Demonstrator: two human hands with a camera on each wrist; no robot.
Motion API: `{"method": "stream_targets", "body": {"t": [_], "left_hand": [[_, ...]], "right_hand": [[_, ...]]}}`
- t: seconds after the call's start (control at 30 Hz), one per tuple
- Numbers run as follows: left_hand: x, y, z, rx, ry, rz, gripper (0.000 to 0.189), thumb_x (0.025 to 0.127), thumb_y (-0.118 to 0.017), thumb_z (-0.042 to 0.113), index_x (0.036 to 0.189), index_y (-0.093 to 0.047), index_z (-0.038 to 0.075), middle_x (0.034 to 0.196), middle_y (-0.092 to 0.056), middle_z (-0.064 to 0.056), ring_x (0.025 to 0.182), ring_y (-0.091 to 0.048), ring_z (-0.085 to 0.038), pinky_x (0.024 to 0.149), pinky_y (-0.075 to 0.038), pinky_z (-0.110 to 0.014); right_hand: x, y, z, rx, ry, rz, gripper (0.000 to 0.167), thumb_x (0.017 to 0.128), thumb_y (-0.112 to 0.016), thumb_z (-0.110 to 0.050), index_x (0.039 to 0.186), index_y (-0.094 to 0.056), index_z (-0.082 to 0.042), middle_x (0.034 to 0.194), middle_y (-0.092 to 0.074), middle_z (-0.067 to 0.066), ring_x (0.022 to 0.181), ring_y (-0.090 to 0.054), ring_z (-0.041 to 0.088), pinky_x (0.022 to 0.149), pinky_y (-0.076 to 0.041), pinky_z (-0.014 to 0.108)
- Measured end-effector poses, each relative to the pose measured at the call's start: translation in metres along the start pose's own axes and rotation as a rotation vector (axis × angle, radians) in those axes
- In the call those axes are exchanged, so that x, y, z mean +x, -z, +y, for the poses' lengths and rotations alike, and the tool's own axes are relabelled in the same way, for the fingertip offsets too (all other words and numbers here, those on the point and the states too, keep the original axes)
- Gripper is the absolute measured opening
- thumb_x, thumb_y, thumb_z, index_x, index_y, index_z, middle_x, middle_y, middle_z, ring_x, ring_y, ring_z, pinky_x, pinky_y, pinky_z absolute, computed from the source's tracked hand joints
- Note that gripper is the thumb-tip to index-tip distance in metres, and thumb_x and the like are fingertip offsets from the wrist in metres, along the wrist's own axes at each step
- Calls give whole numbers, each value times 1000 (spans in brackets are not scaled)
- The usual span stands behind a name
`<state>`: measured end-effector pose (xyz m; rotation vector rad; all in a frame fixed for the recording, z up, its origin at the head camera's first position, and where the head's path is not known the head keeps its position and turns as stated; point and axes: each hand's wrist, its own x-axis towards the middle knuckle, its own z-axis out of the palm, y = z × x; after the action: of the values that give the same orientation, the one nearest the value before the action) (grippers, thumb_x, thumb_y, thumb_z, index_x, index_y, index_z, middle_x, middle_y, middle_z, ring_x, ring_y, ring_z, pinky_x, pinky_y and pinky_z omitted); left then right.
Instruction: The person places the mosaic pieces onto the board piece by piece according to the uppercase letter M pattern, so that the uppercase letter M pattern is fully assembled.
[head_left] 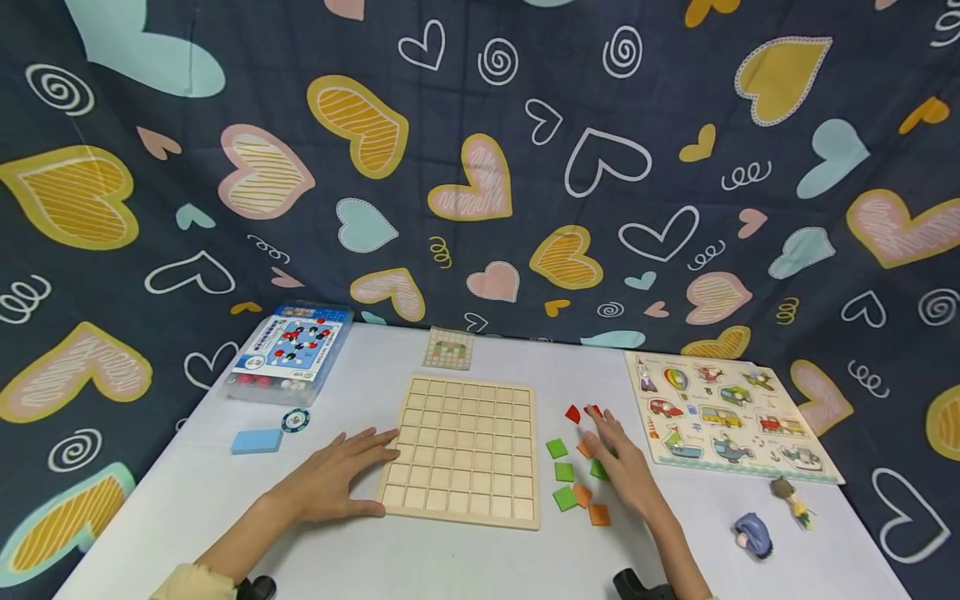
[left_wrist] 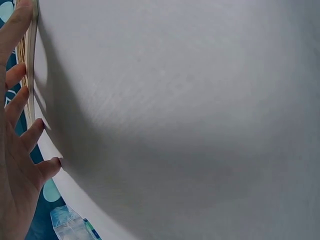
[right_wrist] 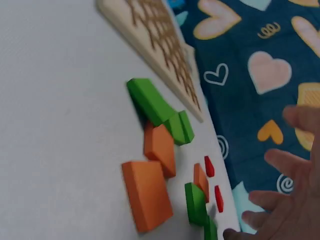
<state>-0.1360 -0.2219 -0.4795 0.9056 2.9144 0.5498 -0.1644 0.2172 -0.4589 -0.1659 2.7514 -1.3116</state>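
Observation:
A square wooden grid board (head_left: 463, 450) lies flat on the table, its cells bare. My left hand (head_left: 330, 479) rests at its left edge, thumb and fingers spread along the rim; the left wrist view shows the fingertips (left_wrist: 36, 125) of that hand beside the board's side. To the right of the board lie several loose tiles: green tiles (head_left: 564, 472), orange tiles (head_left: 599, 514) and small red tiles (head_left: 573, 413). Above the right part of these pieces hovers my right hand (head_left: 621, 479), fingers extended, partly hiding a few. In the right wrist view it appears apart from the green tile (right_wrist: 195, 204).
A small pattern card (head_left: 448, 348) lies behind the board. At left are a plastic case (head_left: 292, 354), a round chip (head_left: 296, 420) and a blue block (head_left: 257, 442). A picture puzzle board (head_left: 720, 417), a blue figurine (head_left: 752, 535) and another small figurine (head_left: 792, 503) occupy the right.

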Motion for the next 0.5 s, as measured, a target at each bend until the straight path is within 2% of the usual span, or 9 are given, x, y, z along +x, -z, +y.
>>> {"method": "stream_targets", "body": {"t": [0.13,0.23,0.5], "left_hand": [[1,2,1,-15,11,-20,78,76,-59,71,134,-55,19,152,-36,-1,137,-34,-38,105,-27,-67],[1,2,1,-18,12,-22,78,76,-60,71,133,-55,19,152,-36,-1,137,-33,-38,105,-27,-67],[1,0,-1,-24,-5,1,77,76,-62,70,132,-56,18,151,-37,-2,136,-35,-38,104,-29,-67]], "right_hand": [[9,5,2,128,-32,42,53,101,-45,-31,149,-34,-9,155,-25,18,143,-20,36,114,-21,54],[17,10,4,188,-70,75,49,101,-47,-22,147,-37,-6,153,-31,18,140,-27,37,114,-24,50],[42,19,16,188,-140,59,45,100,-47,-10,142,-40,1,143,-41,27,131,-42,39,102,-43,46]]}}
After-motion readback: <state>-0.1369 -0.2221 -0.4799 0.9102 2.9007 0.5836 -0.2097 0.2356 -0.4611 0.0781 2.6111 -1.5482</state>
